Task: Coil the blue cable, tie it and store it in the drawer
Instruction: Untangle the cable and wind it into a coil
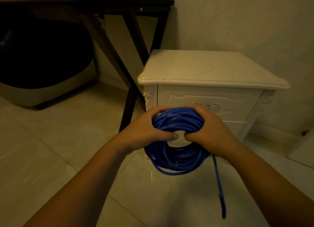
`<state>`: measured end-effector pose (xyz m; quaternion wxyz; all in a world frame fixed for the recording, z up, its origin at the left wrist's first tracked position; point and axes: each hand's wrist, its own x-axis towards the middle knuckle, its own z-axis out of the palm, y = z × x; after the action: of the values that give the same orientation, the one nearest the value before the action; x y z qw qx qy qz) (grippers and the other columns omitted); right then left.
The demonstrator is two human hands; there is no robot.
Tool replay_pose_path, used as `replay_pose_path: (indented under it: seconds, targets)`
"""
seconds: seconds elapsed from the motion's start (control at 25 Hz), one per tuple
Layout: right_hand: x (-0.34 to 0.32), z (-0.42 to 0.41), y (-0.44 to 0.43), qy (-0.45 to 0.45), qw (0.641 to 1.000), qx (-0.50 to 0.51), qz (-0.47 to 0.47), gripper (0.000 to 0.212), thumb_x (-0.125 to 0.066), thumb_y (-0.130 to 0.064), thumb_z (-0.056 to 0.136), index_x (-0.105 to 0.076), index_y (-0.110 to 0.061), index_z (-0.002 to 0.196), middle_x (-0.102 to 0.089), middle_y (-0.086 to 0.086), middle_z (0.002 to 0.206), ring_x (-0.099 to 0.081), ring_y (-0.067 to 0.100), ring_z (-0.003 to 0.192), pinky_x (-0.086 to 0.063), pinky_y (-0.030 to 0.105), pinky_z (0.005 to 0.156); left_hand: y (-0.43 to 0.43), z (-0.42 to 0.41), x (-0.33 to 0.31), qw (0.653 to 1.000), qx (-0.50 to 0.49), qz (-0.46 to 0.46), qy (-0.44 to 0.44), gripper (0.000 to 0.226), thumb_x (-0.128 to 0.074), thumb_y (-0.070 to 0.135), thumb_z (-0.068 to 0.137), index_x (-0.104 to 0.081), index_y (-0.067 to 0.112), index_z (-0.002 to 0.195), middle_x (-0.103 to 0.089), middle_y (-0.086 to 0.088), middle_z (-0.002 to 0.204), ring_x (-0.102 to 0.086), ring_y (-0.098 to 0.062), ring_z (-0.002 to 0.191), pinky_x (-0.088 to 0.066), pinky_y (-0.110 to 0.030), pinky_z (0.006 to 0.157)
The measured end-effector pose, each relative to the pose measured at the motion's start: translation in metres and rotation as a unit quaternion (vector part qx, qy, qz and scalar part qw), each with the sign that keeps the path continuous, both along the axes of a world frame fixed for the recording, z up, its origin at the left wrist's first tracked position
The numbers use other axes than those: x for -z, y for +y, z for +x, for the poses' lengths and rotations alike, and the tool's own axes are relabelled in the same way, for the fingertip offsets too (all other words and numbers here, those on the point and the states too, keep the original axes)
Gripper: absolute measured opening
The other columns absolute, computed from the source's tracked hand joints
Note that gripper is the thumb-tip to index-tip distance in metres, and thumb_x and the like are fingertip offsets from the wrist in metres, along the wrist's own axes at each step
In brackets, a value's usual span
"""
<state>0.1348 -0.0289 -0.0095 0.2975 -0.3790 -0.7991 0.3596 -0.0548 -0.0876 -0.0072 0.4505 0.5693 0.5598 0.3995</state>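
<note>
A person is holding a coiled blue cable (177, 138) upright in front of them, just ahead of a cream nightstand (212, 70). The left hand (149, 128) and right hand (209, 131) are both gripping the top arc of the coil, fingers wrapped over the bundled loops, thumbs nearly meeting in the middle. One loose tail (219, 184) is hanging down from the right side toward the floor.

The cable is looking bendable but springy; many loops make it fairly bulky, and the loops are likely to spread if released. Pinching all strands together at one spot seems the safest hold while the tail is wrapped round.

The drawer (203, 100) is sitting closed behind the hands, its metal handle (210, 106) partly hidden. Glossy pale tiles (51, 150) are covering the floor; a dark table (85, 3) is standing to the left in the dim room.
</note>
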Motion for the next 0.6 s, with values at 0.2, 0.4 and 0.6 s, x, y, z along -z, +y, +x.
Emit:
replay_pose_path:
  seconds: [0.2, 0.4, 0.6]
  targets:
    - [0.006, -0.004, -0.001, -0.108, 0.991, -0.031, 0.069, 0.063, -0.075, -0.011, 0.067, -0.051, -0.038, 0.118, -0.062, -0.017, 0.099, -0.062, 0.001, 0.083, -0.055, 0.022, 0.07, 0.002, 0.01, 0.014, 0.998, 0.001, -0.014, 0.059, 0.046, -0.076, -0.002, 0.071, -0.064, 0.017, 0.111, -0.07, -0.012, 0.101, -0.07, -0.027, 0.088, -0.056, -0.047, 0.084]
    - [0.003, 0.0, 0.002, 0.037, 0.999, 0.026, -0.008, 0.055, -0.077, -0.007, 0.07, -0.054, -0.038, 0.11, -0.064, -0.013, 0.094, -0.064, -0.001, 0.078, -0.053, 0.015, 0.065, 0.006, 0.017, 0.017, 0.995, -0.086, 0.029, -0.051, 0.044, -0.072, -0.007, 0.068, -0.064, 0.014, 0.106, -0.067, -0.022, 0.097, -0.066, -0.04, 0.086, -0.055, -0.051, 0.077]
    - [0.013, -0.001, -0.001, 0.173, 0.973, 0.098, -0.117, 0.038, -0.074, -0.01, 0.077, -0.058, -0.035, 0.102, -0.068, -0.002, 0.089, -0.067, 0.014, 0.076, -0.057, 0.028, 0.067, 0.006, 0.016, 0.015, 0.976, -0.139, 0.042, -0.161, 0.031, -0.062, -0.013, 0.072, -0.062, 0.011, 0.091, -0.06, -0.009, 0.072, -0.061, -0.025, 0.068, -0.05, -0.037, 0.063]
